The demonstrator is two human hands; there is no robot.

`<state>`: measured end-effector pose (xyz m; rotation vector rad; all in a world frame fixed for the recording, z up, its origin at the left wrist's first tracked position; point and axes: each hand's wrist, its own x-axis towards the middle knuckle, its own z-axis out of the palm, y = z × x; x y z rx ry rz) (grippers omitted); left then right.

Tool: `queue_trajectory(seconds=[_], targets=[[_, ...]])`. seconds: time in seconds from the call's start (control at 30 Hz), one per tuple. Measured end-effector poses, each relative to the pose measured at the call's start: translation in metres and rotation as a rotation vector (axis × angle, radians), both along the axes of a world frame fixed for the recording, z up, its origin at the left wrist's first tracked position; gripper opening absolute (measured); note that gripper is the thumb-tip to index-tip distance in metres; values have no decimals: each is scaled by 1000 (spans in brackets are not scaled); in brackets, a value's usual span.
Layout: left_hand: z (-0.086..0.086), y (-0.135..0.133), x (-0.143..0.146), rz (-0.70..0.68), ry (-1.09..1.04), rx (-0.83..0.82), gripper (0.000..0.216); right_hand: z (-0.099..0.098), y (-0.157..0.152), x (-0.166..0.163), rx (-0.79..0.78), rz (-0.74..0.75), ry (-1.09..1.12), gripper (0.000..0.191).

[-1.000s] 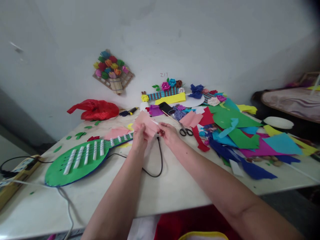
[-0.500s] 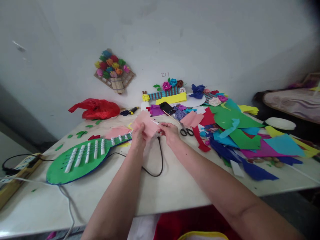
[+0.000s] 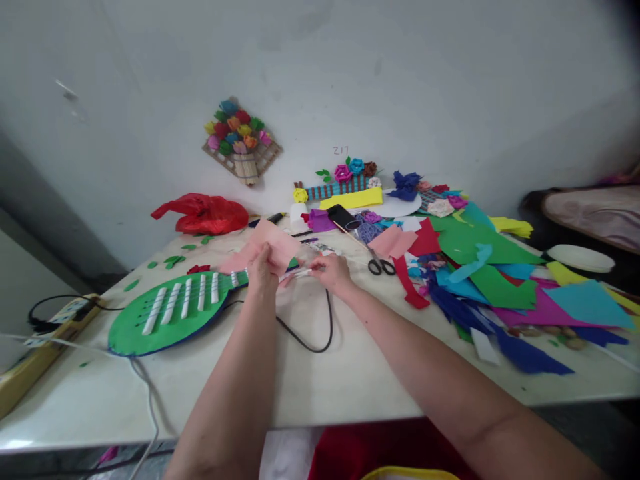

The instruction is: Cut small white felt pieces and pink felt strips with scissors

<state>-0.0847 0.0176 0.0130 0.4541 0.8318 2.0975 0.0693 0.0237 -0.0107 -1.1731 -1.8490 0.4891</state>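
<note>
My left hand (image 3: 263, 268) is closed, pinching a sheet of light pink paper (image 3: 277, 239) that stands up above the table. A short way to the right, my right hand (image 3: 332, 272) has its fingertips closed on a thin white stick (image 3: 300, 273) pointing left; its exact kind is too small to tell. Left of both hands lies a green guitar-shaped craft piece (image 3: 131, 327) with white rolled strips across it, its narrow neck passing behind my left hand. More pink paper rests behind that hand.
Scissors (image 3: 381, 267) and a black phone (image 3: 343, 217) lie beyond my right hand. Scattered coloured paper (image 3: 487, 240) covers the right side. A red plastic bag (image 3: 210, 213) sits at back left. A black cable (image 3: 307, 348) loops before my hands; a power strip (image 3: 65, 327) is far left.
My left hand has moved left with the pink paper. My right hand has drawn apart from the paper and lowered, the white stick still in its fingers. The view has shifted slightly left.
</note>
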Motion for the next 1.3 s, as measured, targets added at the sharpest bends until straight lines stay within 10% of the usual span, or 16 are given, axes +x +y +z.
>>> queue_trajectory(seconds=[0.23, 0.53, 1.3], targets=[[-5, 2, 7, -184, 22, 16, 12, 8, 6, 7, -50, -52, 236, 9], [-4, -13, 36, -584, 259, -39, 32, 22, 3, 35, -413, 277, 612, 38], [-2, -16, -4, -741, 420, -72, 16, 23, 6, 49, -528, 308, 842, 17]])
